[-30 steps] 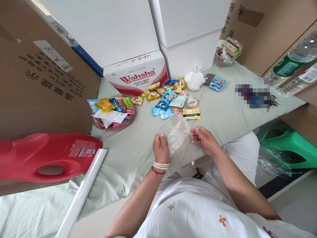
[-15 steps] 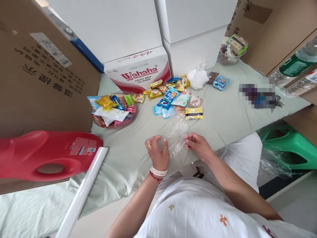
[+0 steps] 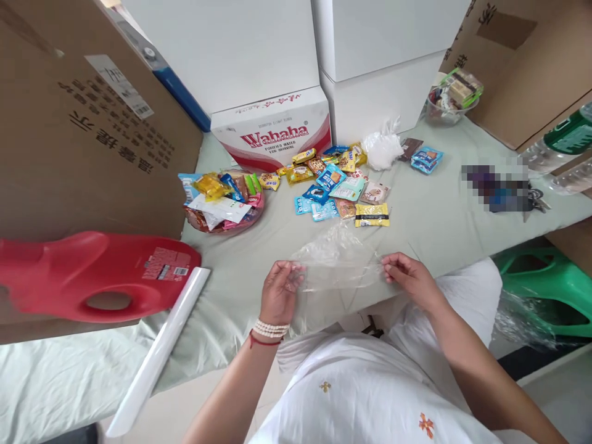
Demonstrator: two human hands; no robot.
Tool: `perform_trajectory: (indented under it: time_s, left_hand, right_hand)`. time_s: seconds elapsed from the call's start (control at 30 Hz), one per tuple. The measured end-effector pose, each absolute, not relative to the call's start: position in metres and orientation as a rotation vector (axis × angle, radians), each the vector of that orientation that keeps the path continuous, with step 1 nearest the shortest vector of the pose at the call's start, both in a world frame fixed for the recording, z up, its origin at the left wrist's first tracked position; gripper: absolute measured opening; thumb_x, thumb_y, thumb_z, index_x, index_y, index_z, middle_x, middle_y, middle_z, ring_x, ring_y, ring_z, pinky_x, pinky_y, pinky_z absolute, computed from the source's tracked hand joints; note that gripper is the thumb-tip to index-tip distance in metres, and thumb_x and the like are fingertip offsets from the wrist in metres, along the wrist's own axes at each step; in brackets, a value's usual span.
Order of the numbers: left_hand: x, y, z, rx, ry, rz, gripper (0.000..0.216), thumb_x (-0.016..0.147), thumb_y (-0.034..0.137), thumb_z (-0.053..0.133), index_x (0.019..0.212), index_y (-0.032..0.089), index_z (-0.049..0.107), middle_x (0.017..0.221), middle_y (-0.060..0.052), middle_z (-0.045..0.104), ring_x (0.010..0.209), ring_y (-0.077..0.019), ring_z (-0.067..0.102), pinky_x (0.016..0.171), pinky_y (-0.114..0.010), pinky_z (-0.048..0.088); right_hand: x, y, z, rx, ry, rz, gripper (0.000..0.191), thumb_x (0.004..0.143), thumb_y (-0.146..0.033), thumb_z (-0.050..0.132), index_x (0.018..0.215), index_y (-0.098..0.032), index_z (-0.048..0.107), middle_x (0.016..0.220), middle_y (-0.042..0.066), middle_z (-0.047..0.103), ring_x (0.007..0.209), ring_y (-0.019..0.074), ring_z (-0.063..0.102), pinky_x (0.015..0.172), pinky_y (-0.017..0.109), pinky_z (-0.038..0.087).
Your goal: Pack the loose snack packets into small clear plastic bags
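A clear plastic bag (image 3: 340, 262) is stretched wide between my two hands, just above the near edge of the pale green tablecloth (image 3: 430, 222). My left hand (image 3: 279, 291) pinches its left edge, with a bead bracelet and a red string on the wrist. My right hand (image 3: 409, 277) pinches the right edge. Just beyond the bag lies a loose pile of small snack packets (image 3: 340, 182), with a yellow packet (image 3: 372, 214) nearest to it.
A shallow dish heaped with snacks (image 3: 222, 200) sits left of the pile. A red jug (image 3: 97, 274) and a white roll (image 3: 157, 354) lie at the left. Cardboard boxes, white boxes and a Wahaha carton (image 3: 272, 132) ring the table. Bottles (image 3: 562, 145), keys (image 3: 534, 198), a green stool (image 3: 543, 277) at right.
My hands have moved apart and pulled the crumpled bag out wide and flat. The view has shifted slightly to the left.
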State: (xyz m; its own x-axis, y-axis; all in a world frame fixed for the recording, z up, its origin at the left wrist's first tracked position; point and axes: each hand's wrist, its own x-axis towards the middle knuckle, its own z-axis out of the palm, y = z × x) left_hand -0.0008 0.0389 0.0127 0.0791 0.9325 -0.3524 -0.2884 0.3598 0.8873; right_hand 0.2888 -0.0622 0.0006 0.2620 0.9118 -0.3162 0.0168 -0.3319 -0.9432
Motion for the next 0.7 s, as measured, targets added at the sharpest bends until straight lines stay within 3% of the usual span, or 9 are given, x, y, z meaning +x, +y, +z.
perform_trajectory:
  time_s: [0.13,0.23,0.33,0.4,0.47,0.53,0.63,0.7]
  left_hand:
    - [-0.031,0.021,0.006,0.953,1.308,0.948,0.023,0.068,0.031,0.078,0.085,0.019,0.068,0.099,-0.005,0.066,0.097,-0.0205,0.063,0.074,-0.028,0.051]
    - [-0.043,0.008,0.005,1.317,1.381,0.949,0.035,0.069,0.021,0.064,0.103,0.023,0.073,0.123,-0.007,0.062,0.117,-0.0251,0.058,0.093,-0.035,0.05]
    - [-0.041,0.008,0.018,1.692,1.401,1.038,0.045,0.078,0.022,0.054,0.12,0.027,0.068,0.133,-0.007,0.06,0.131,-0.0274,0.05,0.112,-0.043,0.04]
    - [-0.029,0.015,0.032,1.901,1.428,1.042,0.045,0.087,0.027,0.051,0.131,0.026,0.062,0.132,-0.009,0.063,0.134,-0.0284,0.048,0.116,-0.048,0.034]
    - [-0.012,0.026,0.043,2.06,1.475,0.928,0.043,0.092,0.036,0.053,0.132,0.023,0.061,0.119,-0.01,0.07,0.127,-0.0305,0.053,0.113,-0.051,0.035]
    - [0.005,0.037,0.048,2.136,1.458,0.731,0.033,0.09,0.044,0.06,0.112,0.022,0.07,0.091,-0.007,0.072,0.106,-0.0299,0.061,0.101,-0.047,0.042]
    - [0.018,0.049,0.04,1.91,1.371,0.625,0.031,0.091,0.048,0.057,0.081,0.021,0.07,0.057,0.002,0.053,0.062,-0.018,0.053,0.068,-0.031,0.042]
    - [0.014,0.053,0.03,1.649,1.365,0.778,0.032,0.091,0.05,0.058,0.08,0.021,0.066,0.055,0.005,0.047,0.053,-0.0135,0.044,0.057,-0.027,0.035]
  right_hand:
    - [0.311,-0.064,0.013,-1.789,-1.253,1.038,0.053,0.086,-0.062,0.065,0.122,-0.023,0.067,0.12,0.012,0.068,0.108,0.0266,0.065,0.088,0.04,0.055]
    - [0.303,-0.042,0.026,-1.789,-1.435,0.929,0.065,0.085,-0.061,0.068,0.14,-0.027,0.057,0.139,0.013,0.06,0.126,0.0297,0.059,0.099,0.043,0.052]
    - [0.274,-0.009,0.029,-1.704,-1.542,1.011,0.064,0.082,-0.052,0.075,0.137,-0.023,0.06,0.13,0.013,0.066,0.116,0.0285,0.064,0.097,0.041,0.052]
    - [0.252,0.01,0.026,-1.651,-1.572,1.075,0.045,0.085,-0.044,0.069,0.123,-0.019,0.067,0.112,0.01,0.071,0.099,0.0242,0.067,0.089,0.037,0.053]
    - [0.235,0.022,0.023,-1.554,-1.596,1.116,0.028,0.091,-0.038,0.06,0.108,-0.018,0.072,0.099,0.007,0.072,0.085,0.0195,0.066,0.08,0.032,0.051]
    - [0.227,0.027,0.024,-1.448,-1.596,1.103,0.027,0.094,-0.038,0.055,0.098,-0.019,0.073,0.095,0.005,0.071,0.083,0.0177,0.064,0.075,0.029,0.049]
    - [0.234,0.026,0.025,-1.447,-1.454,1.052,0.029,0.093,-0.046,0.056,0.093,-0.021,0.071,0.084,0.003,0.068,0.076,0.0171,0.061,0.067,0.026,0.046]
    - [0.248,0.022,0.025,-1.516,-1.297,1.036,0.031,0.092,-0.05,0.057,0.093,-0.021,0.069,0.073,0.0,0.062,0.065,0.0161,0.056,0.06,0.027,0.042]
